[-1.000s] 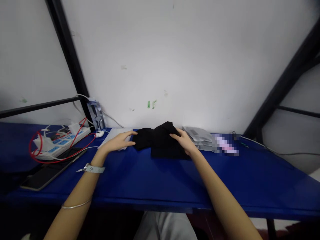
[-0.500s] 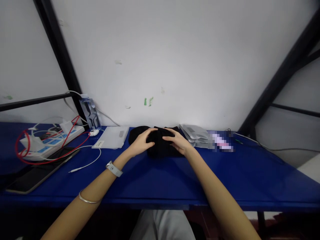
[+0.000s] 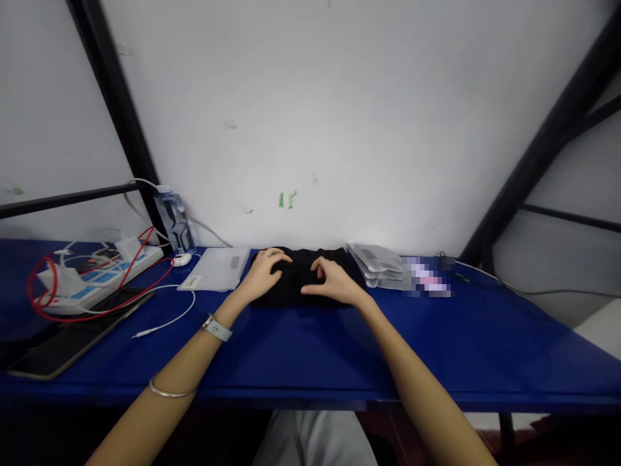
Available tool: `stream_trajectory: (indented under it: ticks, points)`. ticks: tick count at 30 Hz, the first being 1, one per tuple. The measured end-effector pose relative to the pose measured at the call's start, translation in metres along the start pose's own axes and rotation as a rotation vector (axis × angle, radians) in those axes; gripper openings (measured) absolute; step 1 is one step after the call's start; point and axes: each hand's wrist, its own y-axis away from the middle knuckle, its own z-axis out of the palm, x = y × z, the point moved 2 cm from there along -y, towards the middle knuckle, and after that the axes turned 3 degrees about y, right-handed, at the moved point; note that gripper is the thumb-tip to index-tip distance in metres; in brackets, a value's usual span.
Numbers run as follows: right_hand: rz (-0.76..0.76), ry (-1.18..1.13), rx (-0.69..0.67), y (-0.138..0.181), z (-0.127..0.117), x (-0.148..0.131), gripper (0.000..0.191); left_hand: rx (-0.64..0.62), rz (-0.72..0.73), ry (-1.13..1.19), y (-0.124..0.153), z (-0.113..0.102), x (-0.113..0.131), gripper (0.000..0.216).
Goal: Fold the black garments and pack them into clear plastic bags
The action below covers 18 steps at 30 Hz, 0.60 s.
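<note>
A black folded cloth (image 3: 297, 285) lies spread flat against the wall at the back of the blue desk. It is dark, and I cannot make out what kind of garment or cloth it is. My left hand (image 3: 263, 275) rests over its left part, thumb and fingers apart. Over the right part is my right hand (image 3: 332, 279), with bent fingers and the thumb held away from them. Neither hand visibly grips the fabric. A pale watch strap and a bangle are on my left arm.
Left of the cloth lie a translucent pouch (image 3: 220, 268), a white cable (image 3: 169, 321), a water bottle (image 3: 175, 223), a power strip (image 3: 114, 275) with red and white cables, and a dark tablet (image 3: 72, 346). To the right are stacked grey packets (image 3: 381, 265).
The black cloth was bunched up between my hands and now lies flatter and wider. My hands have moved apart, the left one shifting leftward, and have let go of the bunched fabric.
</note>
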Motion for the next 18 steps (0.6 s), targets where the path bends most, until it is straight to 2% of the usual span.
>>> stream_trajectory:
  ticks: [2,5,8,13,15,18]
  points:
    - [-0.032,0.149,-0.066,0.002,0.005,-0.013,0.039,-0.111,0.110,-0.041,0.003,0.010,0.012,0.045]
    - [-0.004,0.135,-0.069,0.001,0.002,-0.016,0.007,-0.183,0.207,-0.023,0.003,0.019,0.025,0.043]
    - [-0.016,-0.172,0.007,-0.002,-0.010,-0.007,0.015,-0.148,0.266,0.008,-0.005,0.016,0.036,0.027]
    - [-0.063,-0.589,0.145,-0.003,-0.024,0.001,0.029,-0.161,0.402,-0.019,-0.027,0.000,0.063,0.032]
    - [-0.072,-0.647,0.204,-0.003,-0.025,-0.002,0.030,-0.190,0.462,-0.070,-0.038,-0.007,0.074,0.019]
    - [-0.061,-0.545,0.322,-0.003,-0.023,-0.005,0.041,-0.143,0.484,-0.109,-0.059,-0.021,0.087,0.007]
